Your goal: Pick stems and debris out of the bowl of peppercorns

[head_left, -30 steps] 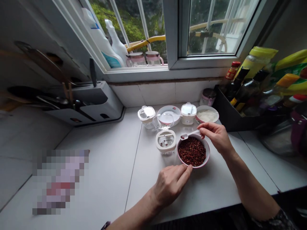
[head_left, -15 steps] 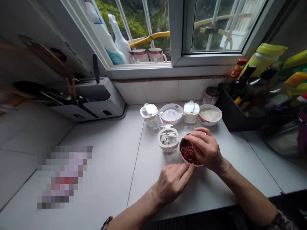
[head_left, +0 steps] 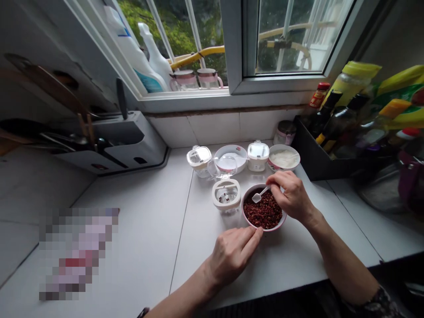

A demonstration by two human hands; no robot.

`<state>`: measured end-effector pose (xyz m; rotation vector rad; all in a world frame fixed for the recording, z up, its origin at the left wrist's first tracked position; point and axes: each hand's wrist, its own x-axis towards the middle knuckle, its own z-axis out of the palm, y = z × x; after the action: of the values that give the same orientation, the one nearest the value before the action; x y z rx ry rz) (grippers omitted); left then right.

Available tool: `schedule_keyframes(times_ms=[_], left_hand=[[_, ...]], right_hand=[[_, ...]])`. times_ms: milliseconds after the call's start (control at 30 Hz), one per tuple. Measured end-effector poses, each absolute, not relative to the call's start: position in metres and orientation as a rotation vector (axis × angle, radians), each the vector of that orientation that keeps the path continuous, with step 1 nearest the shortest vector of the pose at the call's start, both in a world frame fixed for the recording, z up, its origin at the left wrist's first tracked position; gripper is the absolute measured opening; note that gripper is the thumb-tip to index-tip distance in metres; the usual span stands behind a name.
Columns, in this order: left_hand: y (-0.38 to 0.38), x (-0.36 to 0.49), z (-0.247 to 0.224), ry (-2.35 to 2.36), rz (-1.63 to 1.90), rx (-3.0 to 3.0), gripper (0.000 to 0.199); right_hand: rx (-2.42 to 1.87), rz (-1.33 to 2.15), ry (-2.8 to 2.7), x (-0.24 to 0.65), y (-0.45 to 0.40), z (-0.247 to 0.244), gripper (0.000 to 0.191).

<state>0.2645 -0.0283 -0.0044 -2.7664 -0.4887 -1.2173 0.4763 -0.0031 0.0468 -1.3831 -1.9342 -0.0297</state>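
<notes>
My right hand (head_left: pixel 291 194) pinches the handle of a small white spoon (head_left: pixel 261 194), whose bowl is over the dark red peppercorn-like bits (head_left: pixel 265 214). These fill a pink-rimmed bowl (head_left: pixel 282 221). My left hand (head_left: pixel 233 251) has its fingertips closed on the bowl's near rim. Just left of the bowl stands an open clear jar (head_left: pixel 227 194) with a cream rim, its transparent lid tilted back and a few dark bits inside. Behind are two closed jars (head_left: pixel 199 159) (head_left: pixel 258 154), a bowl of white grains (head_left: pixel 231 161) and a bowl of white powder (head_left: pixel 284 158).
A grey utensil holder (head_left: pixel 132 137) stands at the left back. At the right is a dark box (head_left: pixel 308 154) of bottles. A blurred packet (head_left: pixel 82 251) lies on the left of the white tiled counter (head_left: pixel 142 229). Spray bottles and pink mugs line the windowsill.
My right hand has moved the spoon from over the open jar to over the red bits in the bowl. My left hand stays at the bowl's rim. The view has shifted slightly.
</notes>
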Motion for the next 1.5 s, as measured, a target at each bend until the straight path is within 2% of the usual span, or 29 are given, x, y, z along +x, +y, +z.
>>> schedule_keyframes(times_ms=[167, 833, 1233, 1500], left_hand=[[-0.028, 0.264, -0.004, -0.481, -1.227, -2.773, 0.019], [-0.028, 0.264, -0.004, -0.468, -1.236, -2.783, 0.019], [-0.029, 0.265, -0.004, -0.487, -1.26, -2.773, 0.02], [-0.028, 0.266, -0.002, -0.478, -1.248, -2.754, 0.019]], right_hand=[[-1.449, 0.125, -1.906, 0.474, -0.001, 0.042, 0.023], [-1.48, 0.278, -1.769, 0.48, 0.001, 0.043, 0.022], [-1.454, 0.791, -1.338, 0.483, 0.002, 0.05, 0.015], [-1.305, 0.808, -1.261, 0.48, 0.002, 0.05, 0.016]])
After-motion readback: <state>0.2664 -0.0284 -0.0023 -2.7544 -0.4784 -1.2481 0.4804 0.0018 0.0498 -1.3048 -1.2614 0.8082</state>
